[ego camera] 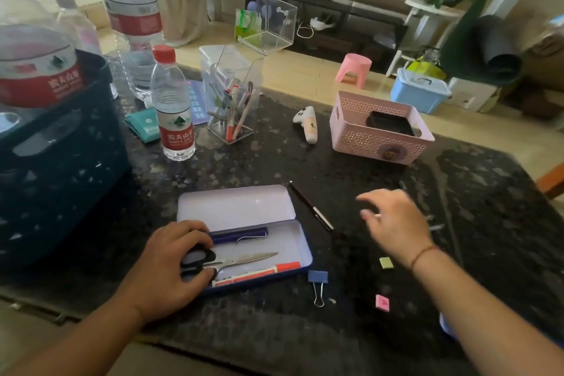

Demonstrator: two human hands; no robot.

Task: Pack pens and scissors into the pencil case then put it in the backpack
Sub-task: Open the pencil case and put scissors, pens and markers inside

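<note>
An open, blue-edged metal pencil case (pixel 274 241) with a pale interior is seen lying on the dark speckled stone desk (pixel 259 168), its lid folded back flat behind it. Inside it, a dark blue pen with a wire clip (pixel 241 235), a pair of black-handled scissors (pixel 232 261) and an orange-capped white marker (pixel 259 273) are laid lengthwise, side by side. The left hand (pixel 171 268) is rested on the case's left end, and the scissor handles are held by its curled fingers and thumb. The right hand (pixel 393 223) is held above the desk to the right of the case, blurred; its fingers are spread loosely and nothing is gripped. A slim dark pen with a silver end (pixel 311 206) is left lying on the desk between the case and the right hand. A blue binder clip (pixel 318 282) is seen just in front of the case's right corner. A pink perforated plastic basket (pixel 378 131) is set farther back.
</note>
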